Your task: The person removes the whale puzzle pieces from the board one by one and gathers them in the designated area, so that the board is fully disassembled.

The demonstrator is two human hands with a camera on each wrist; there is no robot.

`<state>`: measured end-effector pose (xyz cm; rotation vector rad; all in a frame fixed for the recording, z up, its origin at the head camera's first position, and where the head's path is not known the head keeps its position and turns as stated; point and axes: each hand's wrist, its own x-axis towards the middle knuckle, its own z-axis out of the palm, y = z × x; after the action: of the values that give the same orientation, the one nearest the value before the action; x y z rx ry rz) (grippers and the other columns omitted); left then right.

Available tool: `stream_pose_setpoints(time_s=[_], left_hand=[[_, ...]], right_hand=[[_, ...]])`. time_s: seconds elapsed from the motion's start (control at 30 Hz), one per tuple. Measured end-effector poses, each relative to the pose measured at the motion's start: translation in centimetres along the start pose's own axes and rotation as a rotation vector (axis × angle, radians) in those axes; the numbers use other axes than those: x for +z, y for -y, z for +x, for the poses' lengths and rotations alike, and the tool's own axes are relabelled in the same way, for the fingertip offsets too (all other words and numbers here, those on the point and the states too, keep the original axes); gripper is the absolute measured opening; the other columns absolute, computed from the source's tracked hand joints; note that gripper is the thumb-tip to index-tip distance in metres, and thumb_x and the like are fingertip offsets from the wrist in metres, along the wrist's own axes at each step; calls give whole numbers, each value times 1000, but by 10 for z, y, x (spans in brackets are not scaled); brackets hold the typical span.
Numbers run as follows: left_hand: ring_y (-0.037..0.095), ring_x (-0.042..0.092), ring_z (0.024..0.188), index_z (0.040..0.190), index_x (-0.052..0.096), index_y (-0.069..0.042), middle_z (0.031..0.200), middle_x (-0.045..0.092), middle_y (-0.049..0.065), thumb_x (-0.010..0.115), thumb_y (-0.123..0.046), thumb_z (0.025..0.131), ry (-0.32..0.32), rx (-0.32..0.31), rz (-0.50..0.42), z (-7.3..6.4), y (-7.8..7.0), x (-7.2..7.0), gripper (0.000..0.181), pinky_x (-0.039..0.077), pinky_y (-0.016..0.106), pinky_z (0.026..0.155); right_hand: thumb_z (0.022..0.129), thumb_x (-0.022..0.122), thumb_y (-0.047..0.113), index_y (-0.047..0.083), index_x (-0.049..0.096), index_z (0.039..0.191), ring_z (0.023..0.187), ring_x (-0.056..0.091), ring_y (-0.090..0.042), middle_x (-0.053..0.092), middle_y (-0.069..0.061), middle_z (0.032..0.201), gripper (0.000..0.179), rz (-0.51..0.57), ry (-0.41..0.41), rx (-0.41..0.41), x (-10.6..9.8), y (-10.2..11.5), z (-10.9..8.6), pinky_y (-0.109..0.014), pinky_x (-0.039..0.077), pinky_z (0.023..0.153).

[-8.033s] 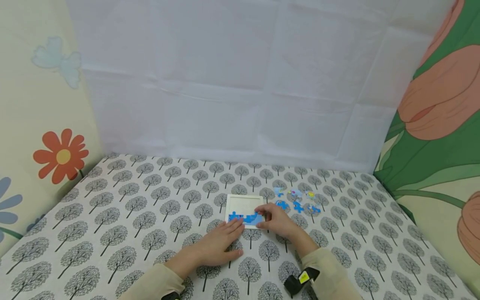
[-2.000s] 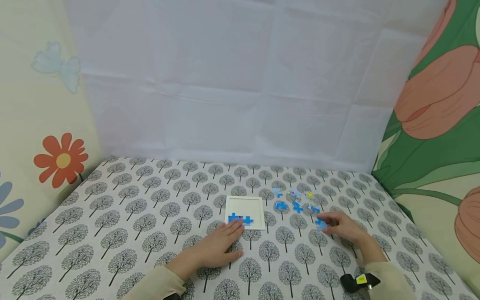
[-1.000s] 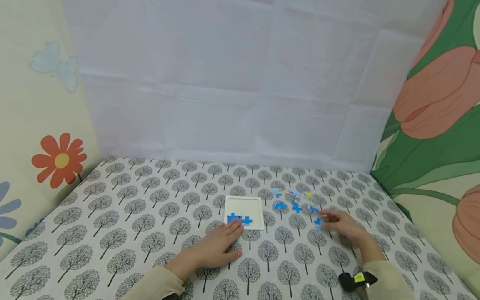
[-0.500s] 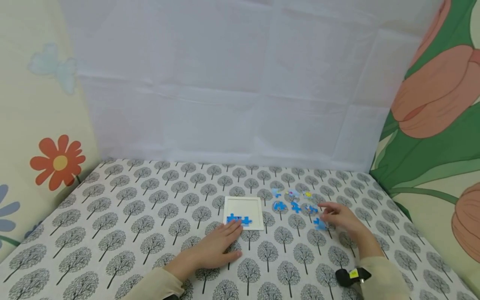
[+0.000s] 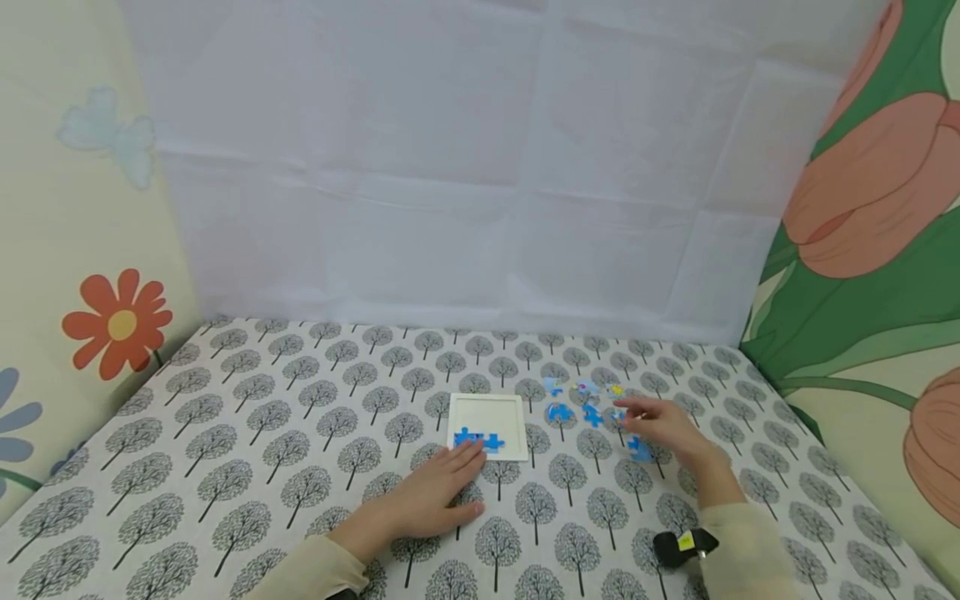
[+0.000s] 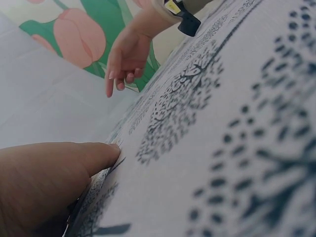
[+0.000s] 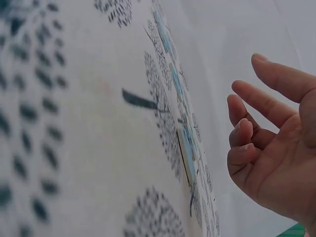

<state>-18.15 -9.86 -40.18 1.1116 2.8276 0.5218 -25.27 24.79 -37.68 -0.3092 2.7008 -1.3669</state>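
Observation:
My left hand (image 5: 431,496) lies flat with straight fingers, fingertips over the near edge of a white puzzle tray (image 5: 518,429). Joined blue jigsaw pieces (image 5: 480,440) sit along the tray's near left side, partly under those fingertips. Bare-fingered, my right hand (image 5: 667,425) hovers above the loose pieces, its index finger and thumb apart; the right wrist view shows nothing in the palm (image 7: 276,163). Just below it on the cloth is a light blue jigsaw piece (image 5: 639,450). Its fingertips overlap another blue piece (image 5: 618,417) at the right end of the nearer row.
Two more blue pieces (image 5: 592,416) lie in that nearer row. Behind them is a row of pale pieces (image 5: 587,387), one with a yellow pattern (image 5: 615,389). A tree-print cloth (image 5: 300,483) covers the table, and a white sheet (image 5: 420,208) hangs behind it.
My right hand has carried a blue piece from the tray's right end, let it go on the cloth, then risen and shifted left over the loose pieces. My left hand stays put.

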Motion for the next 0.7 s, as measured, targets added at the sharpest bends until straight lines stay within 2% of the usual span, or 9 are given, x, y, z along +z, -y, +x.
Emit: stream_pose_setpoints(time_s=[0.2, 0.43, 0.63, 0.7], left_hand=[[28, 14, 127, 133, 28, 1, 140, 17, 13, 44, -41, 87, -9, 10, 2, 1, 1, 1, 65, 13, 43, 101], [27, 14, 127, 133, 27, 1, 140, 17, 13, 44, -41, 87, -5, 6, -1, 1, 1, 1, 64, 13, 43, 101], [28, 15, 126, 133, 28, 2, 139, 19, 14, 44, -40, 87, -11, 19, -8, 0, 1, 1, 64, 14, 44, 100], [28, 16, 126, 133, 29, 1, 139, 19, 14, 44, -40, 87, -16, 21, -4, 1, 1, 1, 64, 14, 43, 100]], right_hand=[[83, 58, 14, -2, 52, 117, 77, 49, -29, 52, -10, 92, 38, 56, 56, -75, 9, 10, 6, -37, 43, 59], [82, 59, 19, -2, 52, 116, 76, 50, -21, 53, -7, 91, 41, 56, 119, -129, 27, 24, 15, -38, 43, 64], [81, 61, 18, -5, 53, 114, 74, 51, -28, 55, -7, 88, 40, 99, 167, -207, 44, 38, 22, -42, 45, 65], [82, 61, 18, -5, 53, 113, 74, 51, -27, 54, -7, 88, 40, 97, 182, -220, 50, 42, 25, -41, 45, 65]])
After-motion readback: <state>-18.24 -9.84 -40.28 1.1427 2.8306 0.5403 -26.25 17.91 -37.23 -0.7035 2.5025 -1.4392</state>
